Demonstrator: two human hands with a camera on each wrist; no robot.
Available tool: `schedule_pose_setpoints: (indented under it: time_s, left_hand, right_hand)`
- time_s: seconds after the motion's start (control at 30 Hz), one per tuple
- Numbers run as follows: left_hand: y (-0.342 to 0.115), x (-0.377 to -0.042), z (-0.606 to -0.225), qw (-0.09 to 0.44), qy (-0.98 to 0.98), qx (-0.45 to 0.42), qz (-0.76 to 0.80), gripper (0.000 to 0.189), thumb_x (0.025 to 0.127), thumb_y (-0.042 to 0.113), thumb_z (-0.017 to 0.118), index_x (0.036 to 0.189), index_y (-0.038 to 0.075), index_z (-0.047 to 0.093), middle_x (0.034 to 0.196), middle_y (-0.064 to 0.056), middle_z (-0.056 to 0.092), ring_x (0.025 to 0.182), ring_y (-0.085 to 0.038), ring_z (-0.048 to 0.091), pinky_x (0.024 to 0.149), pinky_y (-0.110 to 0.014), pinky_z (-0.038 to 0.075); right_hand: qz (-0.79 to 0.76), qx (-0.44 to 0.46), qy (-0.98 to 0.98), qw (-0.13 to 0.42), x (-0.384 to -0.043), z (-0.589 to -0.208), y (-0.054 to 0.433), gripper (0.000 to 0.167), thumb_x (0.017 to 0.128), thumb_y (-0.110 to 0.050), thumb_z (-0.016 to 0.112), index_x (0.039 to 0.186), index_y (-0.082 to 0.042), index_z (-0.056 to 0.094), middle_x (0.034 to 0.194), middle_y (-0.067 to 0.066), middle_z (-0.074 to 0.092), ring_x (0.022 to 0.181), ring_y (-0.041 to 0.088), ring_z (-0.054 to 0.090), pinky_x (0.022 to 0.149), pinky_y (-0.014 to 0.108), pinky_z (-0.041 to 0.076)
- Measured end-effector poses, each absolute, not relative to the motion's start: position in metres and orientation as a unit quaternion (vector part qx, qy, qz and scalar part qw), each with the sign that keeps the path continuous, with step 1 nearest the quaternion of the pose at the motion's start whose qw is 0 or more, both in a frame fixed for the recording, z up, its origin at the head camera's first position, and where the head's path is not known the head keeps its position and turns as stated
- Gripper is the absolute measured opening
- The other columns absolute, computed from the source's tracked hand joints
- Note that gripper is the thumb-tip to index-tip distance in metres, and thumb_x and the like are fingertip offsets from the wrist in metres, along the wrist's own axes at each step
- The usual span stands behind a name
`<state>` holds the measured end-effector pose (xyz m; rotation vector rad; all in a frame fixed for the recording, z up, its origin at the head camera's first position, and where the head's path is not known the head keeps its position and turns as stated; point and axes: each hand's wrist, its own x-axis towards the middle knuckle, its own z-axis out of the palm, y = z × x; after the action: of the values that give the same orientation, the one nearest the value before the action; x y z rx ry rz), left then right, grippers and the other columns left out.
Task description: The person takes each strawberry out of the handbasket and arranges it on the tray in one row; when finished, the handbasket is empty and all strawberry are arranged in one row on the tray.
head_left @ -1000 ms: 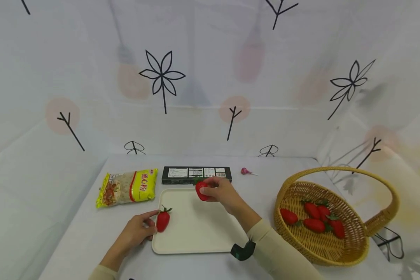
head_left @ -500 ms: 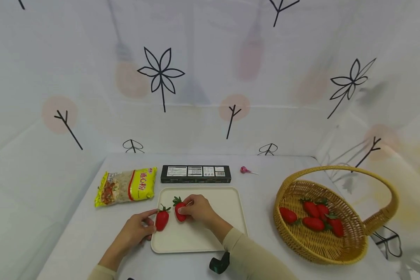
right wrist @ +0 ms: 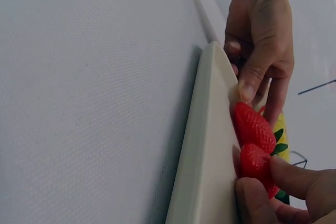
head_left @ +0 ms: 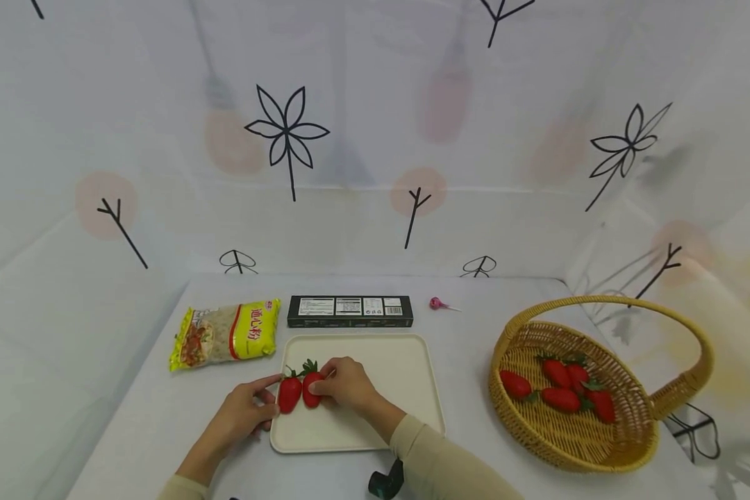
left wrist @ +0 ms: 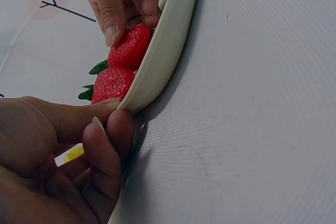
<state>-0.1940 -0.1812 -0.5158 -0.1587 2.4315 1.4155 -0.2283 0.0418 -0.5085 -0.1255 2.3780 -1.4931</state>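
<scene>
Two red strawberries with green leaves lie side by side at the left end of a cream tray (head_left: 375,361). The left hand (head_left: 244,410) is at the tray's left edge and holds the left strawberry (head_left: 290,394) between thumb and index finger; its other fingers curl outside the rim, as the left wrist view shows. My right hand (head_left: 348,386) pinches the second strawberry (head_left: 312,390) by its side, thumb on top. In the right wrist view this strawberry (right wrist: 255,162) touches the left one (right wrist: 254,127).
A wicker basket (head_left: 506,423) with a tall handle holds several more strawberries (head_left: 559,399) at the right. Behind the tray lie a black box (head_left: 350,312) and a pink lollipop (head_left: 436,303). A yellow food packet (head_left: 226,334) lies at the back left.
My right hand has carried its strawberry left and down from the tray's back edge to beside the other strawberry. The left hand has stayed at the tray's left edge.
</scene>
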Motion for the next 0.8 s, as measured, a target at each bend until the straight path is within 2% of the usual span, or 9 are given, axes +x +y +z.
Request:
schedule_pose_setpoints:
  time_s: [0.27,0.47,0.63,0.8]
  left_hand:
    - [-0.180,-0.194,-0.514,0.161,0.851,-0.052,0.497,0.061,0.085,-0.001,0.072,0.144,0.008,0.057,0.095,-0.007,0.061,0.061,-0.018,0.060,0.048,-0.029,0.051]
    - [-0.180,-0.192,-0.513,0.159,0.850,-0.048,0.500,0.060,0.085,-0.003,0.072,0.143,0.007,0.058,0.094,-0.007,0.061,0.060,-0.018,0.060,0.048,-0.030,0.051]
    - [-0.180,-0.192,-0.512,0.162,0.848,-0.059,0.500,0.060,0.085,-0.003,0.072,0.143,0.008,0.059,0.093,-0.007,0.060,0.060,-0.019,0.060,0.049,-0.029,0.050]
    - [-0.180,-0.193,-0.515,0.159,0.850,-0.058,0.498,0.060,0.085,-0.003,0.072,0.143,0.008,0.059,0.093,-0.007,0.061,0.061,-0.019,0.061,0.049,-0.030,0.051]
  right_hand:
    - [-0.525,-0.052,0.833,0.166,-0.227,-0.508,0.043,0.024,0.087,-0.013,0.079,0.103,-0.002,0.068,0.072,0.002,0.066,0.055,0.013,0.065,0.054,0.027,0.055]
    - [-0.519,-0.053,0.838,0.162,-0.224,-0.503,0.056,0.031,0.086,-0.018,0.080,0.109,-0.002,0.067,0.078,0.005,0.065,0.058,0.017,0.067,0.056,0.030,0.056]
    - [-0.538,-0.058,0.822,0.178,-0.217,-0.484,0.082,0.035,0.088,-0.017,0.079,0.114,0.002,0.067,0.083,0.009,0.065,0.063,0.018,0.065,0.059,0.032,0.059]
    - [-0.541,-0.089,0.815,0.186,-0.207,-0.458,0.127,0.034,0.088,-0.015,0.077,0.114,0.005,0.068,0.081,0.007,0.064,0.067,0.016,0.063,0.063,0.032,0.059]
